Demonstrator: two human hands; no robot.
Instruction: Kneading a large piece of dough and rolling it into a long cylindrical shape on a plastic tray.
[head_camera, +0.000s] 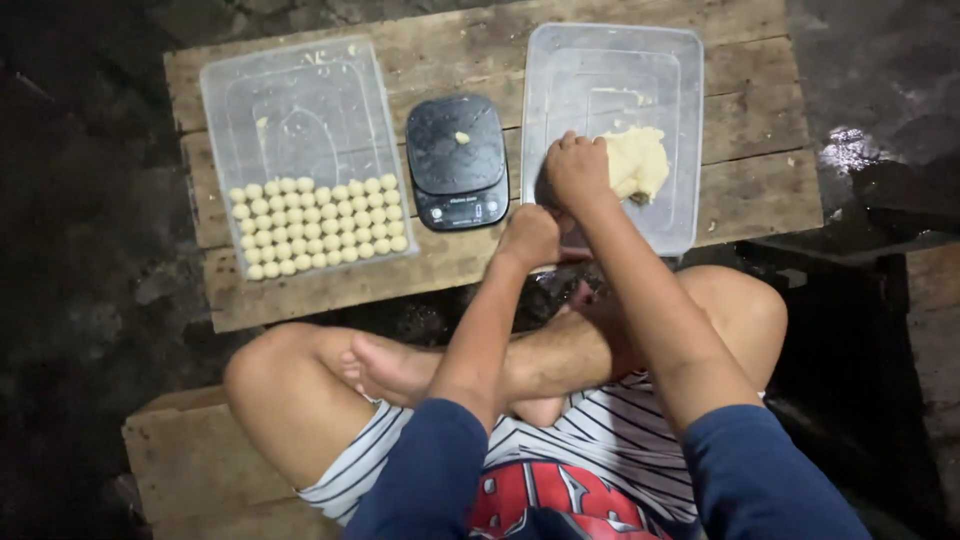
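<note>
A low wooden board (740, 130) carries three items in a row, with narrow strips of bare wood between them and a wider bare band along its near edge. At the right stands a clear plastic tub (660, 60), its near rim reaching the board's edge; the lump of pale yellow dough (640, 160) sits inside it toward the near end, soft and uneven, leaving the far half of the tub bare. The right hand (577, 170) is curled into a fist pressed against the dough's left side; whether it pinches a piece cannot be told. The left hand (530, 237) is also closed, just below the right at the tub's near rim, and its contents are hidden. A small black scale (457, 160) in the middle bears one tiny dough bit. The left tray (290, 90) holds neat rows of small dough balls (318, 227) at its near end. Crossed bare legs fill the foreground; the surroundings are dark.
</note>
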